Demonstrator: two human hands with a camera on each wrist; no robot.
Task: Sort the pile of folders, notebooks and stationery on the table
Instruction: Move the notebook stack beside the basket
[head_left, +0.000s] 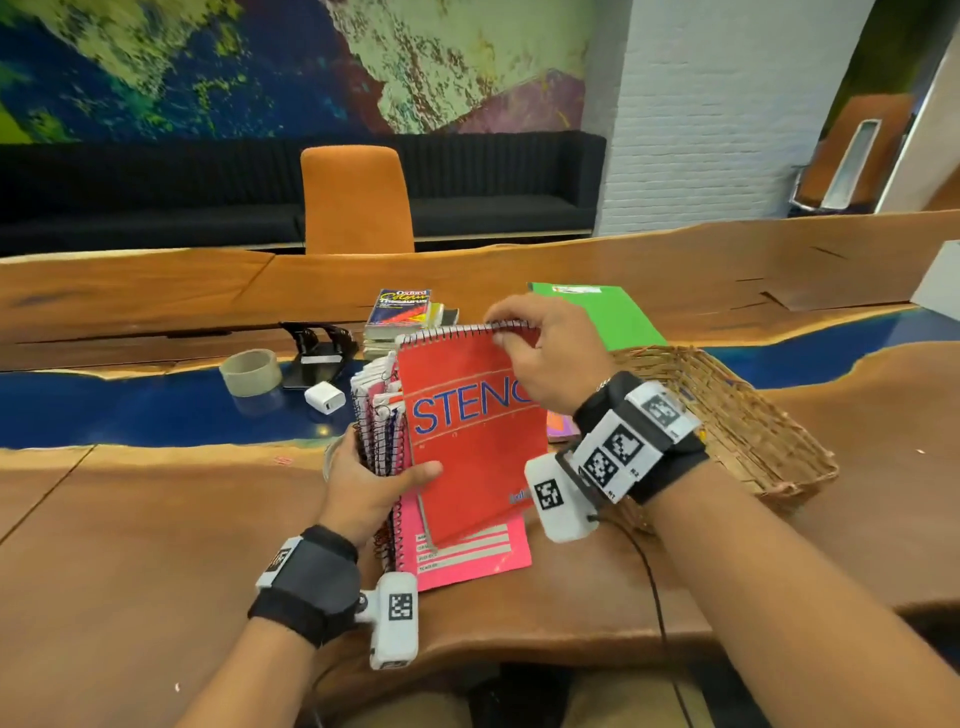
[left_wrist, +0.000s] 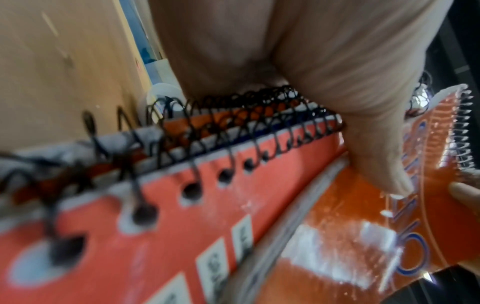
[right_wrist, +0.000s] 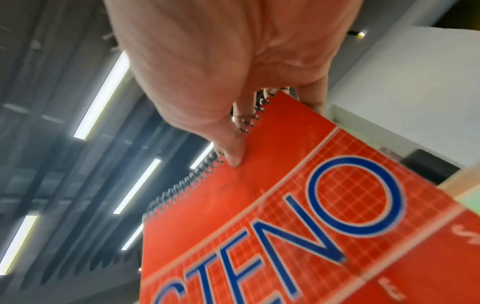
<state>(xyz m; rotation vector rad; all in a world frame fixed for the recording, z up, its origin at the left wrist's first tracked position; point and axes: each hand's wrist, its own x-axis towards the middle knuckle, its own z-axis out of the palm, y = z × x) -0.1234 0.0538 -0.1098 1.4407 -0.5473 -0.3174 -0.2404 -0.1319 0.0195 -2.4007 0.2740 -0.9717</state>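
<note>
Item: red notebook (head_left: 470, 441), upright on the table (head_left: 156, 519), long axis vertical. My right hand (head_left: 550, 358) pinches its top spiral; my left hand (head_left: 363, 483) clasps the notebook stack (head_left: 379, 421) just left, touching it.

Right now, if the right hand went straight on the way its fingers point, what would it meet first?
The right hand, holding the red notebook by its top spiral, points away and to the left. The stack of books just behind looks like the first thing in that line, though depth is unclear.

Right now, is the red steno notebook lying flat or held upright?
Upright: the right hand pinches the steno notebook by its top spiral, cover facing the camera.
</note>
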